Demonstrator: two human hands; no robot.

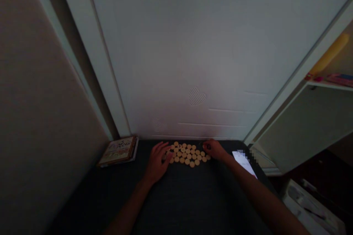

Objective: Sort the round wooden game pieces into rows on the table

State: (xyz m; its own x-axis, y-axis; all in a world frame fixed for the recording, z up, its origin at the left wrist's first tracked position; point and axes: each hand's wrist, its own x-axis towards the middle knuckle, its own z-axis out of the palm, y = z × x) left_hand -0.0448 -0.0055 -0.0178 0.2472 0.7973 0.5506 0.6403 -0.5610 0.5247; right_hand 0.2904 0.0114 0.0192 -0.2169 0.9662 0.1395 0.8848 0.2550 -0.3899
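Several round, pale wooden discs [188, 156] lie close together on the dark tabletop, most with plain faces. One disc [179, 146] near the far side shows a dark marking. At the left end of the group, my left hand [158, 163] rests with its fingers apart, its thumb and fingertips beside the nearest discs. My right hand [214, 149] is at the right end, fingers bent in a pinch. A pale disc seems to sit at its fingertips, partly covered by them.
A stack of books [117, 151] lies at the table's left. To the right is a phone [244, 163] with a lit screen. A white panel [179, 62] with embossed hearts rises behind the table [187, 198]. A white box [311, 205] stands low at the right.
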